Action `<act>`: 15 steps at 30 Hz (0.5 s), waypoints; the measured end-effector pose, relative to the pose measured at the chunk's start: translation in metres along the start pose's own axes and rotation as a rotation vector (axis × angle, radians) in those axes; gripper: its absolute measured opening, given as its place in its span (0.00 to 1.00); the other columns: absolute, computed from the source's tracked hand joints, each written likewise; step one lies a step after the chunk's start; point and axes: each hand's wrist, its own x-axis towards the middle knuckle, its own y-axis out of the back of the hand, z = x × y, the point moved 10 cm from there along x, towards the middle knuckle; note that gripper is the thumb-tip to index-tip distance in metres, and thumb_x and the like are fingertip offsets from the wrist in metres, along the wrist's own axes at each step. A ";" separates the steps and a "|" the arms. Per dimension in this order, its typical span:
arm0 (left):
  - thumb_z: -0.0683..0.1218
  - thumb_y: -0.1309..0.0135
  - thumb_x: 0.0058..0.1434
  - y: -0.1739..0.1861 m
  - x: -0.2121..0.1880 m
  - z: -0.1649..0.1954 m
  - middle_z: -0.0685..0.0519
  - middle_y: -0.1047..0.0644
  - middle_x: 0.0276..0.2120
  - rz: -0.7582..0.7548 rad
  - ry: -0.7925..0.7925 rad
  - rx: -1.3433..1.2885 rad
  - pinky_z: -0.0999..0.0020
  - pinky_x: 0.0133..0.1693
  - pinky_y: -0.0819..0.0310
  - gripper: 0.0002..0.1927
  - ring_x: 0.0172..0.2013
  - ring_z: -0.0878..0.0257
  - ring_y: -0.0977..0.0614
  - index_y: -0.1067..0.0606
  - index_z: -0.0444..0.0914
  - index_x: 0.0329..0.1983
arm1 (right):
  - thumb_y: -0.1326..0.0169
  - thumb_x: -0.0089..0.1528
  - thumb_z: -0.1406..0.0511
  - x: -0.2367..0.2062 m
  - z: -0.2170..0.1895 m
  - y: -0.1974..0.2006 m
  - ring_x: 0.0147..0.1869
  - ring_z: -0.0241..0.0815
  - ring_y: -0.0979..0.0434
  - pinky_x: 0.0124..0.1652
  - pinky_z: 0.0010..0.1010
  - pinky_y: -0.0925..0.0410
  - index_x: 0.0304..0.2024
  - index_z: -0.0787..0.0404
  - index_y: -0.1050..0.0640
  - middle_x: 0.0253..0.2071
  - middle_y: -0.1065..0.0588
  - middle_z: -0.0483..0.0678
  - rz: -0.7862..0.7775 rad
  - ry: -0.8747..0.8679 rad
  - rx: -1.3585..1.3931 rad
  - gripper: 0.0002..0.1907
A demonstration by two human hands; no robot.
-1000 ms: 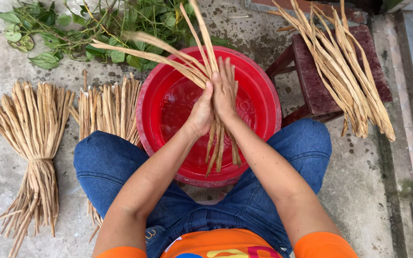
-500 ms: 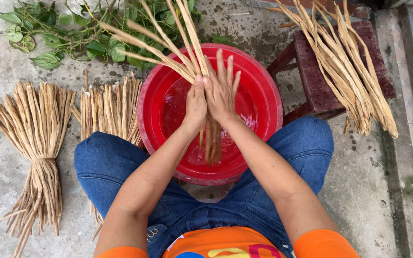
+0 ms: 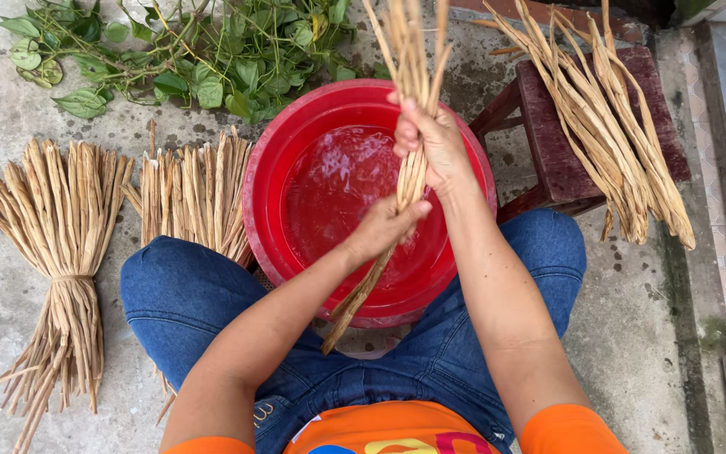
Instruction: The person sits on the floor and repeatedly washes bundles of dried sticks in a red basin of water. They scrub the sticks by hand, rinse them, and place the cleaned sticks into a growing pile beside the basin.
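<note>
A red plastic basin (image 3: 279, 160) holding water sits on the concrete between my knees. Over it I hold a bundle of long tan dried stalks (image 3: 409, 76), nearly upright, its lower end pointing toward my lap. My right hand (image 3: 432, 145) grips the bundle higher up, above the basin's far side. My left hand (image 3: 384, 227) is closed around the same bundle lower down, above the water.
A tied sheaf of stalks (image 3: 60, 252) lies at the left, another sheaf (image 3: 195, 197) beside the basin. More loose stalks (image 3: 607, 118) rest on a dark red wooden stool (image 3: 548, 143) at the right. Green leafy vines (image 3: 195, 50) lie behind the basin.
The bundle has come up from lying slanted across the basin to nearly upright. My hands have shifted from pressing together on it to gripping it one above the other.
</note>
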 end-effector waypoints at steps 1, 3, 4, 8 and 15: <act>0.70 0.56 0.71 0.009 0.000 0.014 0.46 0.27 0.42 0.001 -0.099 -0.026 0.66 0.37 0.27 0.34 0.39 0.62 0.23 0.36 0.35 0.56 | 0.45 0.70 0.58 0.001 -0.003 0.010 0.19 0.28 0.38 0.20 0.20 0.38 0.41 0.61 0.20 0.19 0.34 0.40 0.087 0.049 -0.041 0.13; 0.75 0.63 0.70 0.029 0.005 0.033 0.45 0.31 0.56 0.041 -0.194 -0.136 0.65 0.50 0.26 0.42 0.53 0.62 0.25 0.44 0.38 0.70 | 0.50 0.71 0.53 0.000 -0.001 0.016 0.18 0.30 0.39 0.20 0.22 0.37 0.32 0.57 0.24 0.19 0.34 0.40 0.196 0.106 -0.116 0.19; 0.77 0.67 0.69 0.040 0.012 0.037 0.45 0.36 0.63 0.076 -0.193 -0.218 0.64 0.56 0.29 0.45 0.59 0.63 0.30 0.49 0.40 0.75 | 0.52 0.72 0.50 -0.002 -0.001 0.016 0.18 0.31 0.40 0.20 0.23 0.37 0.27 0.55 0.26 0.19 0.35 0.40 0.246 0.137 -0.151 0.23; 0.80 0.76 0.61 0.058 0.025 0.014 0.36 0.25 0.50 0.169 0.092 -0.532 0.58 0.49 0.17 0.55 0.48 0.54 0.18 0.34 0.31 0.67 | 0.54 0.72 0.45 -0.026 0.040 -0.028 0.29 0.37 0.30 0.30 0.26 0.29 0.33 0.60 0.24 0.27 0.30 0.46 0.301 0.171 -0.453 0.28; 0.77 0.69 0.64 0.044 0.029 -0.004 0.41 0.29 0.61 0.193 -0.034 -0.559 0.62 0.54 0.26 0.49 0.56 0.60 0.25 0.43 0.37 0.74 | 0.65 0.72 0.44 -0.020 0.035 -0.024 0.64 0.53 0.38 0.61 0.49 0.37 0.77 0.53 0.38 0.68 0.35 0.57 0.257 0.335 -0.825 0.36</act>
